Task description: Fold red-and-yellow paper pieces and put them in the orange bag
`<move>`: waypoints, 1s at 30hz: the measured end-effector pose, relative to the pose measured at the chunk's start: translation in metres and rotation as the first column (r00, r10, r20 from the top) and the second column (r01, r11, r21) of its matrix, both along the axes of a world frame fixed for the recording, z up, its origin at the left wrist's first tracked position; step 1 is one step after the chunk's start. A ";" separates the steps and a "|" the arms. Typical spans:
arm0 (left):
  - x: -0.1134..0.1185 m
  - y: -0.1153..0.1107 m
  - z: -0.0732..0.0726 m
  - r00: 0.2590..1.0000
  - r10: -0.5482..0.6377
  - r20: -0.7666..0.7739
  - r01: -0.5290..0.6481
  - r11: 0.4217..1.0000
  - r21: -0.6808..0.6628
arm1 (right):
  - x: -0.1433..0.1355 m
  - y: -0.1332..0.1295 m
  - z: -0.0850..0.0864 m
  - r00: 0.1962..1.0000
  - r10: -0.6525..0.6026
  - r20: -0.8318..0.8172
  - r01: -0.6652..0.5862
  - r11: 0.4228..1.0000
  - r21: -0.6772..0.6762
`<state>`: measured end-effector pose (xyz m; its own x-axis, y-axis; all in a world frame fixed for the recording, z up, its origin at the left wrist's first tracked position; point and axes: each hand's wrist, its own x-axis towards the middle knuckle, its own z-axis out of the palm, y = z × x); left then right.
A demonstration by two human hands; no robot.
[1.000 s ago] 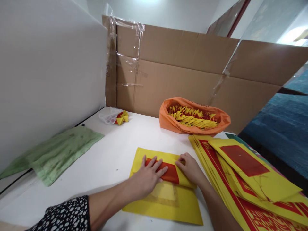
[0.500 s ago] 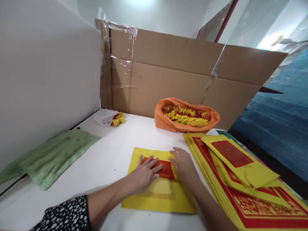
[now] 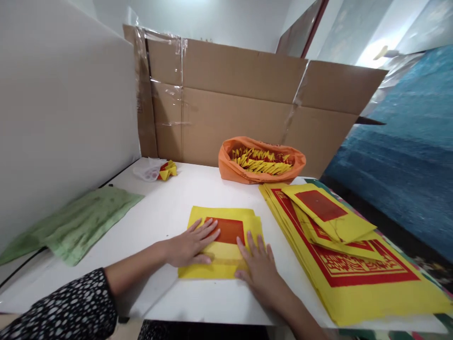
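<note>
On the white table in front of me lies a partly folded sheet of yellow paper with a red rectangle near its middle. My left hand rests flat on its left side, fingertips over the red rectangle's left edge. On the right side of the paper, my right hand presses down with its fingers spread, its index finger near the red rectangle's lower right corner. Neither hand grips anything. Parts of the paper's side edges are hidden beneath the hands.
To the right lies a stack of yellow papers with red print. An orange bag of folded yellow-and-red pieces stands at the back, before a cardboard panel. A green cloth and a clear plastic bag are at left.
The paper's right part is now folded over towards the middle, making it narrower. My right hand has come down its right side, and my left hand has shifted left. The view has tilted slightly.
</note>
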<state>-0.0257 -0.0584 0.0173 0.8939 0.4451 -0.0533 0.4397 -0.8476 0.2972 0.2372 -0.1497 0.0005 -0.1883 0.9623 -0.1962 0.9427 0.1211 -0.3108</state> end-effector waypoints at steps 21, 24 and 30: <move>-0.001 -0.039 -0.015 0.966 0.236 0.101 -0.257 0.899 0.356 | -0.063 0.031 -0.003 0.983 0.184 0.022 -0.186 0.972 0.145; -0.015 -0.021 -0.003 0.950 0.243 0.194 -0.285 0.930 0.231 | -0.063 0.032 0.006 0.983 0.177 -0.038 -0.171 0.976 0.134; -0.014 -0.016 0.004 0.947 0.247 0.204 -0.302 0.901 0.312 | -0.073 0.033 0.009 0.961 0.261 -0.091 -0.236 0.946 0.223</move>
<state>-0.0398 -0.0739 0.0215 0.7178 0.6410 0.2719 0.6411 -0.7608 0.1010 0.1641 -0.1164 0.0090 -0.4364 0.8988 0.0415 0.8325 0.4209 -0.3602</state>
